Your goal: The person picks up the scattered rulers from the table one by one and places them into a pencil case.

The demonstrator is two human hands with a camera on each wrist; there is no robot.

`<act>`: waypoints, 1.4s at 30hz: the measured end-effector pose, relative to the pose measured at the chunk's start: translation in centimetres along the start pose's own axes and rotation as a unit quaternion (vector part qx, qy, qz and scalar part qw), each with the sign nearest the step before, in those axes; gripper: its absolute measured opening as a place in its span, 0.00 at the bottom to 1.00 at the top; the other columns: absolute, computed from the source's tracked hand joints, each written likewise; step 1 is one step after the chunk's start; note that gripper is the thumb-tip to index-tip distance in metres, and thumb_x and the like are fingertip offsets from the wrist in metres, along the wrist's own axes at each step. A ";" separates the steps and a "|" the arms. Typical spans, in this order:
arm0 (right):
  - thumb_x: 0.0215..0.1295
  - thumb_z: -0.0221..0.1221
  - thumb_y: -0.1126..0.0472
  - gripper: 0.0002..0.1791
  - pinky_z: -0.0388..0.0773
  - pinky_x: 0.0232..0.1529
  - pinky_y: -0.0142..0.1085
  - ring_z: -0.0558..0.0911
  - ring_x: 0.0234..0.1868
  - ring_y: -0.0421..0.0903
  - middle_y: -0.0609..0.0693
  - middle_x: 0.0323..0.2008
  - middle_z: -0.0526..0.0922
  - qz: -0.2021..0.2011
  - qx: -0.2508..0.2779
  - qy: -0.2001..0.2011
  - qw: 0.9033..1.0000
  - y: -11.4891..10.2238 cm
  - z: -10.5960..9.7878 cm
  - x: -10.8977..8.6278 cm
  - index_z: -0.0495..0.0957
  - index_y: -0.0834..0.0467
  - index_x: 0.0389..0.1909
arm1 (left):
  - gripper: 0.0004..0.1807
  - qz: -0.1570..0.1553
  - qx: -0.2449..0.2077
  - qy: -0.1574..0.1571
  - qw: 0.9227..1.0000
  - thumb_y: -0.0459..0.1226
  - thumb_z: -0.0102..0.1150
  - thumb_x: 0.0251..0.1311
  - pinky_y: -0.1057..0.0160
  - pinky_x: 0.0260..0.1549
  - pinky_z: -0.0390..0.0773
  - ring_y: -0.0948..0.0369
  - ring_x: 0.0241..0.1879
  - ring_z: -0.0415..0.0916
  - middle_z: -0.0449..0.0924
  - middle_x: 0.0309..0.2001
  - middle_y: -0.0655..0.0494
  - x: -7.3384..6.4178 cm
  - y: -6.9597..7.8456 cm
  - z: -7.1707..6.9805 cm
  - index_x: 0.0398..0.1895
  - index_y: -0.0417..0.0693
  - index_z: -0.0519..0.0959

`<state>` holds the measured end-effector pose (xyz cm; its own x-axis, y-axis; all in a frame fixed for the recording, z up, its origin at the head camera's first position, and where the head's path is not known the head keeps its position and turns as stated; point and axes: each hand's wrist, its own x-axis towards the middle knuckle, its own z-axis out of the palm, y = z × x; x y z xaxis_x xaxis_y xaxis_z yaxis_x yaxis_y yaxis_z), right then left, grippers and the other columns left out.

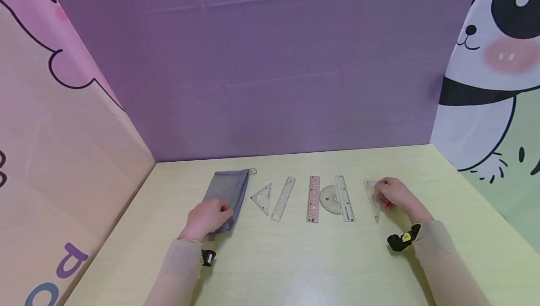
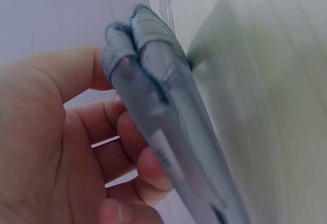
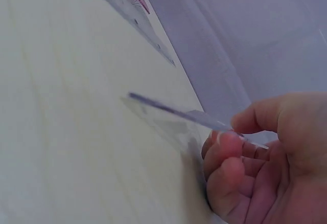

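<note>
My left hand [image 1: 207, 217] grips the near side of a grey-blue mesh zip pouch [image 1: 225, 184]. In the left wrist view, the thumb and curled fingers [image 2: 135, 132] lie against the pouch's folded fabric edge [image 2: 163, 96]. At the right, my right hand [image 1: 394, 192] pinches a clear triangular set square [image 1: 373, 198]. The right wrist view has this set square [image 3: 173, 112] tilted and seen almost edge-on, between thumb and fingers, just above the table. The tips of some left fingers are hidden behind the pouch.
Between the hands lie another clear set square [image 1: 263, 198], a clear ruler [image 1: 283, 199], a pink ruler [image 1: 313, 199], a clear half-round protractor [image 1: 329, 199] and a second clear ruler [image 1: 345, 198] overlapping it. A purple backdrop [image 1: 274, 71] stands behind the table [image 1: 287, 264].
</note>
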<state>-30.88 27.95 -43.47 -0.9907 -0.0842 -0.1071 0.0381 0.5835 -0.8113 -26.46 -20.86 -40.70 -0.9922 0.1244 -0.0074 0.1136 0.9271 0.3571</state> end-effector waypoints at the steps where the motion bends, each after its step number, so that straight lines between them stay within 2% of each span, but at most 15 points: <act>1: 0.71 0.43 0.62 0.17 0.75 0.21 0.35 0.73 0.20 0.43 0.52 0.24 0.73 0.003 0.011 -0.001 1.000 0.0 0.0 0.0 0.68 0.74 0.46 | 0.18 0.001 0.000 0.001 1.000 0.42 0.55 0.61 0.65 0.15 0.54 0.62 0.16 0.58 0.59 0.15 0.61 0.0 0.0 0.0 0.14 0.50 0.65; 7: 0.73 0.43 0.60 0.18 0.73 0.20 0.33 0.74 0.19 0.41 0.49 0.23 0.75 0.011 0.058 -0.003 0.998 0.0 0.0 0.1 0.69 0.73 0.47 | 0.19 0.006 0.000 0.001 1.000 0.41 0.54 0.60 0.65 0.16 0.54 0.62 0.16 0.57 0.58 0.15 0.61 -0.1 0.0 0.0 0.13 0.51 0.64; 15: 0.74 0.45 0.58 0.22 0.72 0.23 0.30 0.73 0.20 0.38 0.47 0.27 0.78 0.015 0.118 -0.006 0.993 -0.1 -0.3 0.2 0.67 0.74 0.55 | 0.19 0.008 -0.001 0.003 1.000 0.42 0.55 0.60 0.65 0.16 0.54 0.62 0.17 0.57 0.59 0.15 0.61 -0.2 0.1 -0.2 0.14 0.51 0.64; 19: 0.74 0.47 0.58 0.24 0.71 0.23 0.28 0.72 0.20 0.37 0.47 0.27 0.80 0.003 0.145 -0.021 0.989 -0.6 0.0 0.2 0.66 0.76 0.57 | 0.19 0.009 0.000 0.003 1.000 0.42 0.55 0.60 0.65 0.16 0.54 0.62 0.16 0.57 0.58 0.15 0.61 -0.3 0.0 -0.2 0.13 0.52 0.63; 24: 0.73 0.50 0.58 0.23 0.70 0.22 0.28 0.72 0.19 0.37 0.47 0.27 0.82 -0.018 0.148 -0.033 0.988 -1.5 0.6 0.8 0.67 0.76 0.55 | 0.19 0.012 -0.002 0.002 1.000 0.42 0.55 0.61 0.65 0.16 0.54 0.62 0.16 0.56 0.58 0.15 0.61 -0.3 0.0 -0.2 0.14 0.51 0.64; 37: 0.71 0.53 0.58 0.22 0.71 0.22 0.29 0.72 0.19 0.40 0.50 0.27 0.83 -0.033 0.155 -0.056 0.986 -4.6 4.1 2.3 0.70 0.75 0.53 | 0.19 0.016 -0.009 0.009 1.000 0.38 0.54 0.61 0.66 0.16 0.55 0.63 0.16 0.57 0.58 0.14 0.61 -0.1 0.2 0.0 0.13 0.51 0.63; 42: 0.71 0.53 0.58 0.23 0.71 0.21 0.29 0.73 0.19 0.40 0.51 0.28 0.83 -0.045 0.170 -0.074 0.982 -6.1 5.6 2.8 0.70 0.76 0.53 | 0.19 0.019 -0.014 0.018 1.000 0.37 0.54 0.61 0.66 0.16 0.56 0.63 0.16 0.58 0.58 0.14 0.61 -0.1 0.3 0.0 0.13 0.50 0.63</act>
<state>-33.12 19.63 -42.07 -0.9634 -0.2530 -0.0884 0.0184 0.2667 -0.9636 -26.31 -20.63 -40.65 -0.9883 0.1466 0.0408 0.1510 0.9117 0.3820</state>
